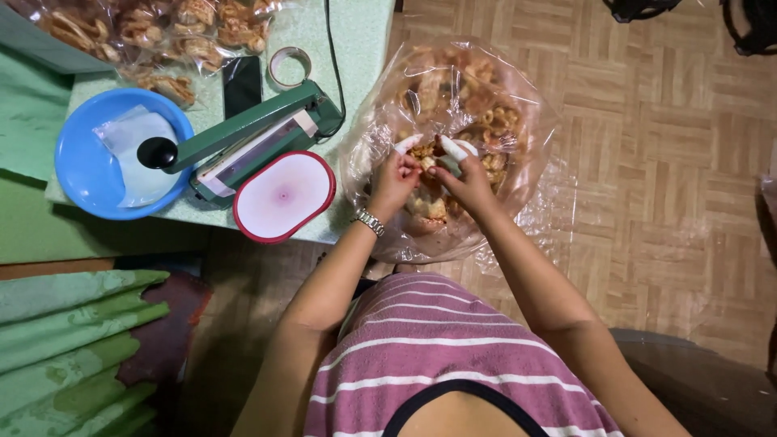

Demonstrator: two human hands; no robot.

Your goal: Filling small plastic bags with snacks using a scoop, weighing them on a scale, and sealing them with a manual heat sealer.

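Observation:
My left hand (pixel 394 181), with a metal watch on its wrist, and my right hand (pixel 463 180) meet over a big clear plastic bag (pixel 518 121) full of fried golden-brown snacks (pixel 477 97) on the floor. Both hands have white covers on some fingertips. Between them they pinch a small clear bag (pixel 427 202) partly filled with the same snacks. The fingers hide the small bag's mouth.
A low table with a green cloth (pixel 356 32) stands at the left. On it lie a green heat sealer (pixel 251 137), a blue bowl (pixel 81 170) with plastic bags, a red-rimmed oval lid (pixel 283 196), a tape roll (pixel 289 65), a dark phone (pixel 242 82) and packed snack bags (pixel 154 32). Folded green cloth (pixel 73 340) lies lower left.

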